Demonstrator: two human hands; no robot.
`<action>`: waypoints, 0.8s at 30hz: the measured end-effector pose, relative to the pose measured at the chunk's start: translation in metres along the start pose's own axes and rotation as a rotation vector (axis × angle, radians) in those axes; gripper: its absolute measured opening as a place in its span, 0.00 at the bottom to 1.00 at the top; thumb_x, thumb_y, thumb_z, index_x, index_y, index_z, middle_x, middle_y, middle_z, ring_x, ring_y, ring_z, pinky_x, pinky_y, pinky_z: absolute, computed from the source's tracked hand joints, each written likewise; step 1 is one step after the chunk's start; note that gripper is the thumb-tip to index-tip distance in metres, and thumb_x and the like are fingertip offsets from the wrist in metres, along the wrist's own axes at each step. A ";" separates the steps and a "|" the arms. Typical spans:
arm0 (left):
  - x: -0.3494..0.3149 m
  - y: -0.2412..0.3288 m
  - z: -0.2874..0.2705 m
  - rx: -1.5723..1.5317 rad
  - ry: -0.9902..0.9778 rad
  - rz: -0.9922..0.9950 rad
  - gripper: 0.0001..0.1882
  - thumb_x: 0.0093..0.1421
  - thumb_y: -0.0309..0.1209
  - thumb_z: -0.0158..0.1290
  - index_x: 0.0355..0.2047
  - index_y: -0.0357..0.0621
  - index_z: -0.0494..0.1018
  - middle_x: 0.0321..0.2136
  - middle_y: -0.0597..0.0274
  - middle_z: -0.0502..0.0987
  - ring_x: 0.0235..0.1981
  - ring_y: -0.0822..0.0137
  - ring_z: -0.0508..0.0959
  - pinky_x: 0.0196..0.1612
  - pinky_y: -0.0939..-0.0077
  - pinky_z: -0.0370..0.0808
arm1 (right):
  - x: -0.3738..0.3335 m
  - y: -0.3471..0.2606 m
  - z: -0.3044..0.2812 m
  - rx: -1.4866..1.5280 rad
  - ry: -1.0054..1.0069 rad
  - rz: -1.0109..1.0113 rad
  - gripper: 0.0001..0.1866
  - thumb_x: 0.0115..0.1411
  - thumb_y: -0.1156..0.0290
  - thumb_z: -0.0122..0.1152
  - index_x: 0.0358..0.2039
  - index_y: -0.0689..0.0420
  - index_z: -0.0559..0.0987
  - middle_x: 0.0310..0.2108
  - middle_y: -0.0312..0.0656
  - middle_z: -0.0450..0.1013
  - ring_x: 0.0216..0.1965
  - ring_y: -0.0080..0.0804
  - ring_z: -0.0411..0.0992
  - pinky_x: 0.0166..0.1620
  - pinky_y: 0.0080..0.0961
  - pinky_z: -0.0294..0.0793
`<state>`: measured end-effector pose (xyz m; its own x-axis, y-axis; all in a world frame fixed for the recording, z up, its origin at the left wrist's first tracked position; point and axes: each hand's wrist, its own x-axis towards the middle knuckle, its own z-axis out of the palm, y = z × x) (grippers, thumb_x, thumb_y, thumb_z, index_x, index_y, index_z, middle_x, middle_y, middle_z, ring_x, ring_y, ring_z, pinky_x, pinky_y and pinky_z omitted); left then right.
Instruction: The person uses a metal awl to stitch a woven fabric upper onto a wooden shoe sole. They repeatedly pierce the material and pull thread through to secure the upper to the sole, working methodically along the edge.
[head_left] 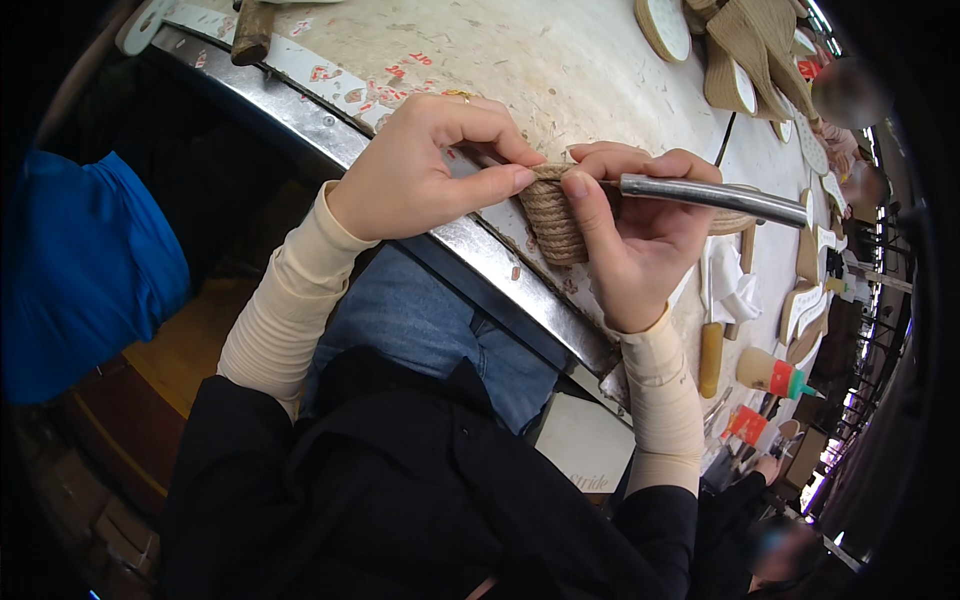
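Observation:
A rope-covered wedge shoe sole is held up over the front edge of the worktable, its tan cord lying in stacked rows. My left hand pinches its upper edge between thumb and index finger; anything thin between those fingertips is too small to make out. On the other side, my right hand grips the sole with the thumb on the rope face. The same hand keeps a tool with a tubular metal handle between its fingers, the handle pointing right. The tool's tip is hidden by my fingers and the sole.
The worn worktable has a metal edge strip. A wooden-handled tool lies far left. On the right are a yellow-handled tool, a glue bottle and several soles. Other people sit farther right. Blue cloth hangs left.

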<state>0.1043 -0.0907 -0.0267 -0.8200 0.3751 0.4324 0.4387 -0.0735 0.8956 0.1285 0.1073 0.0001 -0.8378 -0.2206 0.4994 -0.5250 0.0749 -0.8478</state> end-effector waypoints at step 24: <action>0.002 0.006 -0.007 -0.037 -0.098 -0.103 0.07 0.57 0.24 0.58 0.34 0.32 0.78 0.29 0.61 0.79 0.32 0.74 0.77 0.40 0.80 0.73 | 0.003 -0.004 -0.008 -0.007 -0.110 0.014 0.24 0.53 0.90 0.62 0.40 0.55 0.58 0.32 0.50 0.75 0.45 0.41 0.73 0.51 0.33 0.71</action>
<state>0.1034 -0.0966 -0.0197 -0.8194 0.4703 0.3278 0.3388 -0.0639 0.9387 0.1270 0.1146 0.0066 -0.8237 -0.3253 0.4644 -0.5148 0.0855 -0.8531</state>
